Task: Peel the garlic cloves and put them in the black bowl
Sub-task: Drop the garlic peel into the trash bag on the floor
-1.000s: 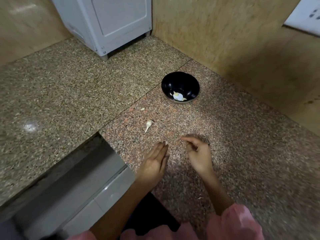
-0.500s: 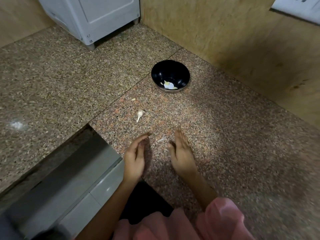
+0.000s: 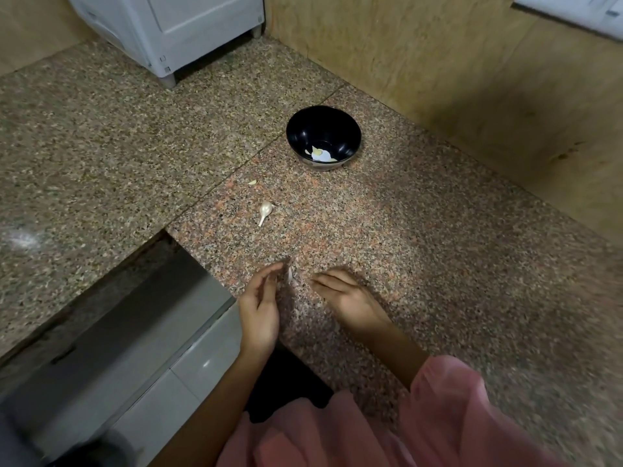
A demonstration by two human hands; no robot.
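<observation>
White garlic clove [image 3: 265, 210] on granite beyond both hands; left hand [image 3: 259, 308] and right hand [image 3: 347, 298] relaxed, empty, black bowl [image 3: 323, 136] farther back

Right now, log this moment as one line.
hands: left and right open, sweeping skins | unpeeled clove on counter | black bowl: peeled pieces

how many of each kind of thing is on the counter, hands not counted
bowl: 1, black, with pale pieces in it
unpeeled clove: 1
small pale piece: 1
peel scrap between the hands: 1, blurred
white appliance: 1
total: 5
</observation>
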